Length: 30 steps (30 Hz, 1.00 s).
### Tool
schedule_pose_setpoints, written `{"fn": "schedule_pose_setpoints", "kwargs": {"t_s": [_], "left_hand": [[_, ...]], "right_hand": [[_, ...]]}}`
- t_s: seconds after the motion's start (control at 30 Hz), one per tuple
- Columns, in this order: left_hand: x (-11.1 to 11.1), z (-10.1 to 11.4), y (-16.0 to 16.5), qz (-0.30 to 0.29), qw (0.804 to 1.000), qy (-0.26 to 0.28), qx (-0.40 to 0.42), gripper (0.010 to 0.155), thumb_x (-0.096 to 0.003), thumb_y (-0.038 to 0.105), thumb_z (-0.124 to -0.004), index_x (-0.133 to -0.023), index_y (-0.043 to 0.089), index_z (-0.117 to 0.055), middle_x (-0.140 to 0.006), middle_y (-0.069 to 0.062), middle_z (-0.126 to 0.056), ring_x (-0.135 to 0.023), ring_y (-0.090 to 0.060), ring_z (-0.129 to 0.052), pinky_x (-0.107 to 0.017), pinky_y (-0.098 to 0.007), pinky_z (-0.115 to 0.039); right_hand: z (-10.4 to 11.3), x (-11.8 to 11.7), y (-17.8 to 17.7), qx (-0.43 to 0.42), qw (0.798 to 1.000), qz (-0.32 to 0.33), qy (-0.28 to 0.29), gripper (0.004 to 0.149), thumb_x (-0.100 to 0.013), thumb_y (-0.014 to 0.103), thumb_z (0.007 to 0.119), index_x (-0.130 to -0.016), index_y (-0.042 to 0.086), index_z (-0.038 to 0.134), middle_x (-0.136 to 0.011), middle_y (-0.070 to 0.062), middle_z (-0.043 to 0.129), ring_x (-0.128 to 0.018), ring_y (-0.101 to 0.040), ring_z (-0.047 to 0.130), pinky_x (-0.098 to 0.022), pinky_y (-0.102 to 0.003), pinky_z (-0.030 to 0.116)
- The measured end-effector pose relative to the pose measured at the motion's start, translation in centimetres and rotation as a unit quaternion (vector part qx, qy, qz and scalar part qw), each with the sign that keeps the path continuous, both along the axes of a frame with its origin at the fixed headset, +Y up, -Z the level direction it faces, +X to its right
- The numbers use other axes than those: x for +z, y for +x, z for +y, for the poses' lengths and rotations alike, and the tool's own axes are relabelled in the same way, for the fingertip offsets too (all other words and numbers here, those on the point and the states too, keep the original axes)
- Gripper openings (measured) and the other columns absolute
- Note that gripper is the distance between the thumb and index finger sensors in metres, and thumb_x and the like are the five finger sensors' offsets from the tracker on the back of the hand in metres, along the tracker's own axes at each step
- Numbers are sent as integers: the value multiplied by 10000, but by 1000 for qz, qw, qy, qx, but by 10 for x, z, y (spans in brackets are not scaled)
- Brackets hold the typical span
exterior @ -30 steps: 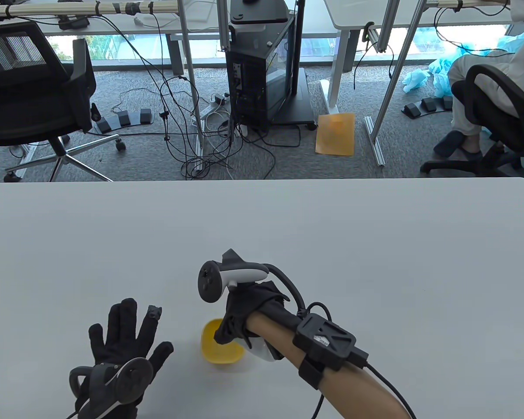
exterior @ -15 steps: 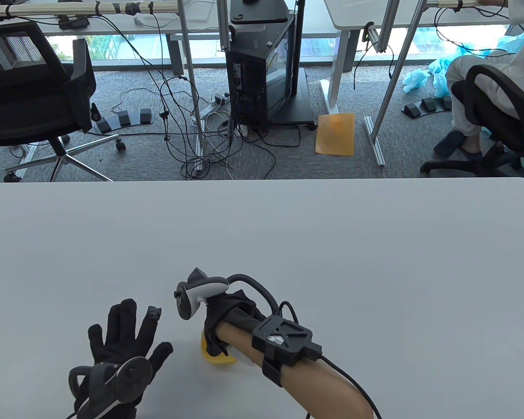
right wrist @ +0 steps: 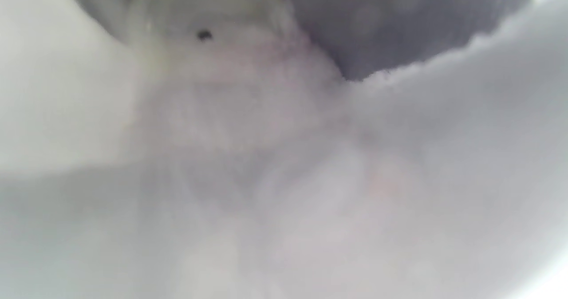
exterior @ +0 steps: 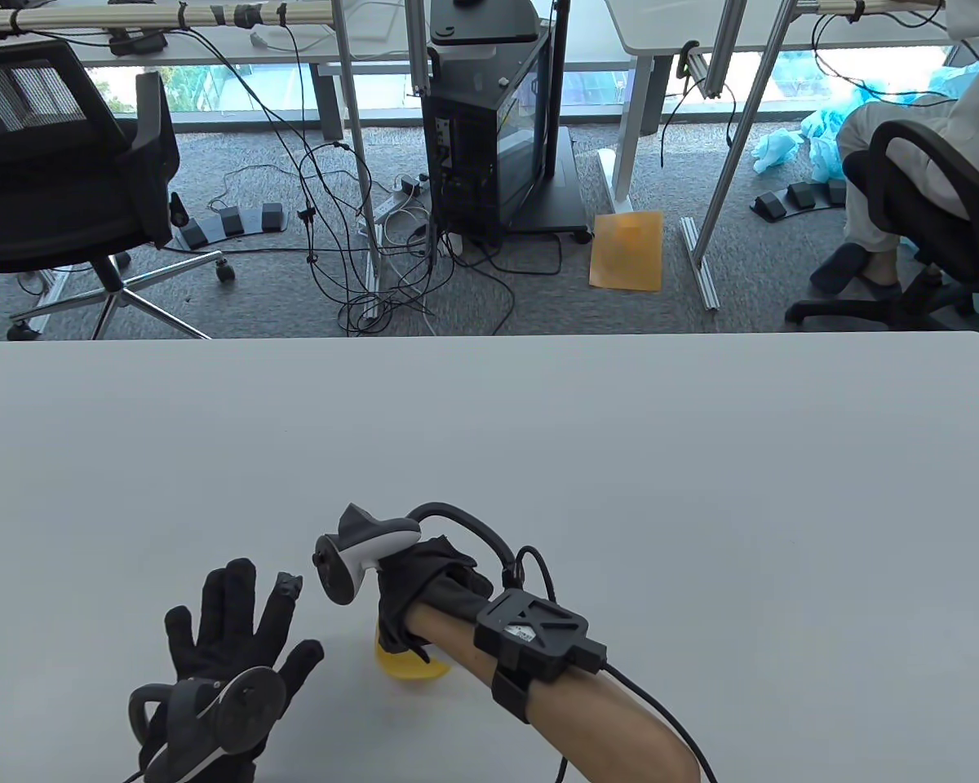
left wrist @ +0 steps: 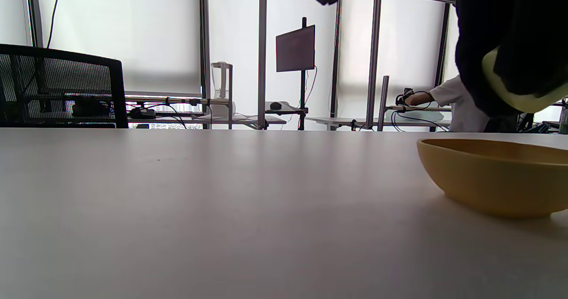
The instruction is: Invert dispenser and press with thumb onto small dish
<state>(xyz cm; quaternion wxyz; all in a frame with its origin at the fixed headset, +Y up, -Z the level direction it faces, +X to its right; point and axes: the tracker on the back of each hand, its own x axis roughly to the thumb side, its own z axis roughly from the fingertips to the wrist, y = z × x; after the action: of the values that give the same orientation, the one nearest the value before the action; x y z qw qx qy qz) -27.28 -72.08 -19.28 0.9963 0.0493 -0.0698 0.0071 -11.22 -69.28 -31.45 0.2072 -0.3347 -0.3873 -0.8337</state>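
Observation:
A small yellow dish [exterior: 412,662] sits on the white table near the front edge. My right hand [exterior: 414,599] hovers right over it and covers most of it. In the left wrist view the right hand [left wrist: 510,46] grips a pale dispenser [left wrist: 517,100] just above the dish [left wrist: 492,179], apart from its rim. The right wrist view is blurred; the dispenser's pale body [right wrist: 230,112] fills it, with a small dark hole near the top. My left hand [exterior: 232,644] rests flat on the table left of the dish, fingers spread, holding nothing.
The white table [exterior: 620,457] stretches far beyond the hands and to the right. Beyond its far edge are the floor with cables, an office chair [exterior: 57,188] and a computer cart [exterior: 498,122].
My right hand has moved left and lower over the dish, covering more of it; the white dispenser seen under the wrist before is now hidden in the table view. The left hand has not moved.

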Motion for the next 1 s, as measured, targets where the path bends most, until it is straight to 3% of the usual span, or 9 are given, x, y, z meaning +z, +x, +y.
{"fn": "schedule_pose_setpoints", "kwargs": {"t_s": [0.17, 0.33, 0.43, 0.53, 0.6, 0.73, 0.97, 1.0], "left_hand": [[0, 0, 1, -3, 1000, -1, -2, 758, -564, 693, -400, -1221, 315, -431, -1276, -239, -338, -1170, -494, -392, -726, -773, -375], [0, 0, 2, -5, 1000, 0, 0, 759, -565, 693, -400, -1222, 314, -427, -1276, -242, -335, -1171, -493, -389, -726, -772, -376], [0, 0, 2, -6, 1000, 1, 3, 758, -565, 693, -399, -1221, 316, -425, -1276, -241, -334, -1171, -493, -387, -726, -772, -376], [0, -1, 2, -7, 1000, 1, 5, 758, -565, 693, -400, -1222, 315, -423, -1276, -239, -332, -1170, -495, -387, -727, -772, -375], [0, -1, 2, -8, 1000, 0, 6, 758, -565, 693, -400, -1222, 315, -423, -1275, -242, -334, -1170, -494, -389, -725, -772, -376], [0, -1, 3, -8, 1000, -2, 7, 758, -566, 693, -398, -1222, 314, -421, -1276, -241, -328, -1171, -493, -385, -727, -771, -374], [-3, -5, 4, -6, 1000, -8, 7, 757, -566, 692, -398, -1221, 314, -420, -1275, -240, -329, -1171, -491, -386, -727, -770, -377], [-3, -5, 4, -6, 1000, -9, 7, 757, -566, 692, -398, -1221, 315, -420, -1275, -238, -330, -1170, -491, -386, -727, -770, -377]], "right_hand": [[0, 2, 4, -11, 999, -41, -17, 773, -611, 549, 716, -921, -155, 789, -719, -340, 916, -479, -390, 1052, -342, -573, 865], [8, 3, 18, -58, 997, -49, 5, 795, -600, 570, 719, -921, -154, 778, -718, -336, 911, -480, -380, 1052, -347, -564, 866], [18, 5, 35, -142, 988, -53, 33, 786, -601, 572, 711, -918, -145, 779, -716, -325, 915, -480, -370, 1054, -347, -557, 871], [30, 10, 60, -244, 965, -59, 74, 785, -599, 577, 708, -914, -137, 783, -711, -318, 919, -475, -363, 1058, -345, -552, 874], [38, 16, 80, -311, 942, -64, 108, 783, -596, 580, 709, -913, -132, 785, -711, -314, 921, -476, -360, 1059, -344, -550, 876], [53, 37, 129, -445, 869, -82, 201, 782, -596, 580, 710, -911, -131, 789, -709, -314, 922, -474, -359, 1060, -344, -550, 876], [58, 76, 208, -576, 737, -117, 335, 783, -595, 583, 709, -914, -127, 788, -713, -310, 923, -477, -358, 1060, -347, -550, 875], [57, 79, 215, -583, 726, -119, 345, 783, -595, 585, 708, -914, -126, 788, -712, -308, 924, -478, -357, 1060, -347, -549, 876]]}}
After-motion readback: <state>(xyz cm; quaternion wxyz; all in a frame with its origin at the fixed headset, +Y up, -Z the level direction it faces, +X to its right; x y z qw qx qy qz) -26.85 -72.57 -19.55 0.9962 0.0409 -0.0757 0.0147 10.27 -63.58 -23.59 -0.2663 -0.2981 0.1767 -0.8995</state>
